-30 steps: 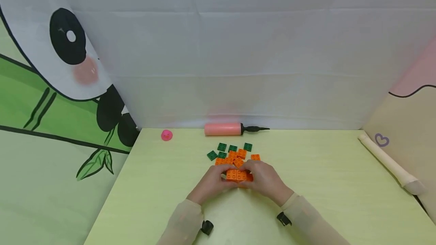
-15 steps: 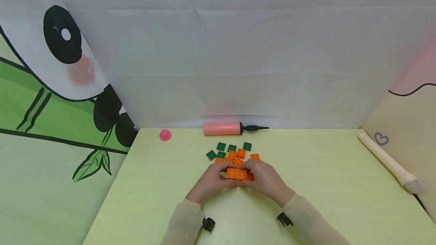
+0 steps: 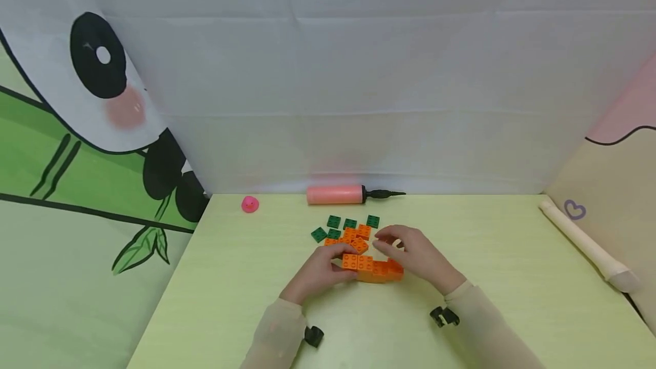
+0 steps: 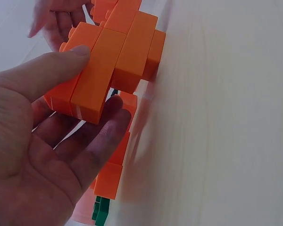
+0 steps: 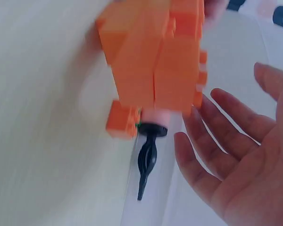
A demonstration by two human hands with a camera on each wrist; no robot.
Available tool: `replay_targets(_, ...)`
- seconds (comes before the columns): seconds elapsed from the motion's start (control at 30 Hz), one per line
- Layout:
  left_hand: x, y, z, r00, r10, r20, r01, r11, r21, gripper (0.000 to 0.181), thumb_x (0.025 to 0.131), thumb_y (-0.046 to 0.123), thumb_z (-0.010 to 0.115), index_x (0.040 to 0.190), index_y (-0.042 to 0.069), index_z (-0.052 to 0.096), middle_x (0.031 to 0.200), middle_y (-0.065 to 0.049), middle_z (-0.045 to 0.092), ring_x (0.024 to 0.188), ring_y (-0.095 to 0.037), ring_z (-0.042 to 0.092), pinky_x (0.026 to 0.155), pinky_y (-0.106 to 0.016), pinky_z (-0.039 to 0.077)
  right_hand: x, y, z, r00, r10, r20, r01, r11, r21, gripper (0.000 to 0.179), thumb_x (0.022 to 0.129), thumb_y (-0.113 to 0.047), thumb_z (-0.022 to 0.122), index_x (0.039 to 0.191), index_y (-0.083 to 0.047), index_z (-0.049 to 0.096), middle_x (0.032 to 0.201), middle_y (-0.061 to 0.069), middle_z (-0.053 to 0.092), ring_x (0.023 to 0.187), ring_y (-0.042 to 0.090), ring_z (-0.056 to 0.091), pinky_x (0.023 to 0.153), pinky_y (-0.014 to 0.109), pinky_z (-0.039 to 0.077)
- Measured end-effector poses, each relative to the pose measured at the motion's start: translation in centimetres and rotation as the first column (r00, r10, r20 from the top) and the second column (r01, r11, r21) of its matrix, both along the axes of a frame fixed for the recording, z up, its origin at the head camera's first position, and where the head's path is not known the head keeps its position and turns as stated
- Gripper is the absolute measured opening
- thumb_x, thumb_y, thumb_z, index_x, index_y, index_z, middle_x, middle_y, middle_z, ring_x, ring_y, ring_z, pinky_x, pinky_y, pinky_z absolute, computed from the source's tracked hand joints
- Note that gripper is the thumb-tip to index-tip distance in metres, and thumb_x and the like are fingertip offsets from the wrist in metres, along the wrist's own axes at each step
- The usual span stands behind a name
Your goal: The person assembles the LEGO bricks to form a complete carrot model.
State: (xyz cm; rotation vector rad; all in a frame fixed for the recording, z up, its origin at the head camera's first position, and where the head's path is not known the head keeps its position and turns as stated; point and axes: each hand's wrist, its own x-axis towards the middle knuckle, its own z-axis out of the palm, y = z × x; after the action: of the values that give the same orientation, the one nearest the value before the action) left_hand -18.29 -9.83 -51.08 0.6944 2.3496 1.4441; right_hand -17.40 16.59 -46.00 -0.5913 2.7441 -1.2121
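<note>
My left hand point(image 3: 320, 269) grips the left end of an assembly of joined orange toy building bricks point(image 3: 365, 266) low over the table. In the left wrist view its thumb lies on the side of the assembly point(image 4: 101, 70) and the fingers curl beneath. My right hand point(image 3: 417, 255) hovers just beyond the assembly's right end, fingers apart and holding nothing. In the right wrist view, a loose orange brick point(image 5: 120, 120) lies past the assembly. Several loose orange bricks point(image 3: 350, 235) lie behind the left hand.
Several green bricks point(image 3: 333, 222) lie behind the orange ones. A pink-barrelled hand pump point(image 3: 335, 195) with a black nozzle lies along the back edge. At the back left sits a small pink toy point(image 3: 250, 204). A cream-coloured roll point(image 3: 584, 239) lies along the right edge.
My right hand has let go of the orange brick assembly and moved right and a little back, uncovering the assembly's right end. The left hand keeps its grip in nearly the same place.
</note>
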Motion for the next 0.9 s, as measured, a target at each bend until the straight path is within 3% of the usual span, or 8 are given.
replay_targets(0.17,-0.1,0.1,0.1,1.000,0.010,0.023,-0.010,1.000,-0.008,0.037,0.090,0.029,0.085,0.125,0.027,0.073,0.124,0.012,0.066,0.111,-0.014,0.062,0.086,-0.029,0.057,-2.1,1.6,0.0,0.998,-0.059,-0.015,0.059,0.998,0.027,0.023,0.102,-0.021,0.071,0.121,-0.009,0.074,0.113,0.001,0.072,0.101,0.019,0.065,0.086,0.039,0.056)
replay_targets(0.33,-0.2,0.3,0.3,0.999,0.013,0.029,-0.013,1.000,-0.021,0.035,0.091,0.030,0.085,0.123,0.027,0.073,0.125,0.011,0.066,0.111,-0.014,0.061,0.086,-0.030,0.056,-3.7,2.0,-1.3,0.995,-0.071,0.070,0.069,0.997,0.037,0.028,0.099,-0.011,0.072,0.125,-0.002,0.071,0.122,0.013,0.070,0.105,0.026,0.064,0.089,0.043,0.056)
replay_targets(0.57,-0.3,0.8,0.6,1.000,0.030,0.006,-0.029,0.998,-0.049,0.033,0.091,0.030,0.085,0.122,0.026,0.074,0.125,0.011,0.068,0.108,-0.014,0.061,0.085,-0.029,0.056,-5.5,2.0,-3.5,0.991,-0.071,0.116,0.060,0.994,0.090,0.040,0.092,-0.013,0.081,0.130,-0.004,0.070,0.124,0.008,0.067,0.107,0.027,0.061,0.093,0.046,0.053)
replay_targets(0.77,-0.4,1.1,0.9,0.999,0.040,-0.001,-0.040,0.997,-0.066,0.034,0.091,0.031,0.085,0.122,0.025,0.074,0.123,0.010,0.068,0.097,-0.013,0.063,0.079,-0.029,0.057,-6.1,1.9,-4.1,0.985,-0.072,0.156,0.056,0.993,0.105,0.040,0.089,-0.013,0.084,0.127,-0.008,0.072,0.118,0.003,0.067,0.102,0.025,0.059,0.096,0.047,0.051)
replay_targets(0.9,-0.5,1.1,1.1,0.999,0.039,-0.014,-0.040,0.996,-0.077,0.033,0.090,0.030,0.085,0.121,0.023,0.074,0.121,0.008,0.068,0.090,-0.014,0.063,0.076,-0.029,0.057,-6.4,1.8,-4.2,0.989,-0.058,0.136,0.039,0.989,0.142,0.035,0.089,-0.012,0.084,0.122,-0.009,0.074,0.111,0.000,0.068,0.097,0.022,0.059,0.094,0.045,0.052)
